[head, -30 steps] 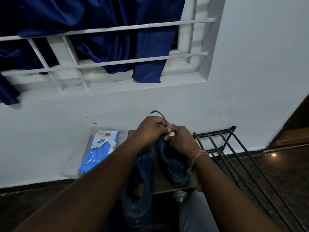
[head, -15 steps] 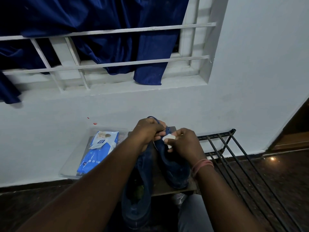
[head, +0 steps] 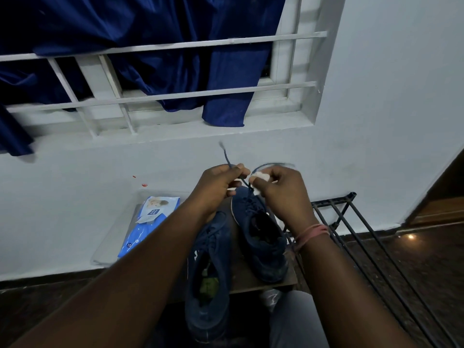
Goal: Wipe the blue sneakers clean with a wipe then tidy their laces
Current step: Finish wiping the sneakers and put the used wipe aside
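Observation:
Two dark blue sneakers stand on a small brown board (head: 251, 280) in front of me. The right sneaker (head: 261, 237) points toward the wall, and the left sneaker (head: 208, 280) lies nearer to me, partly under my left forearm. Over the right sneaker's toe, my left hand (head: 218, 187) pinches one blue lace end (head: 227, 159), which sticks up. My right hand (head: 283, 192) pinches the other lace end, which arcs blurred above it, and holds a small crumpled white wipe (head: 259, 178) in its fingers.
A blue pack of wipes (head: 148, 222) lies in a clear tray (head: 110, 247) against the white wall on the left. A black metal rack (head: 356, 237) runs along the floor on the right. Above is a barred window with a blue curtain (head: 155, 56).
Both hands have lifted and drawn slightly apart, pulling the two lace ends up from the right sneaker. The left end now sticks up above my left hand.

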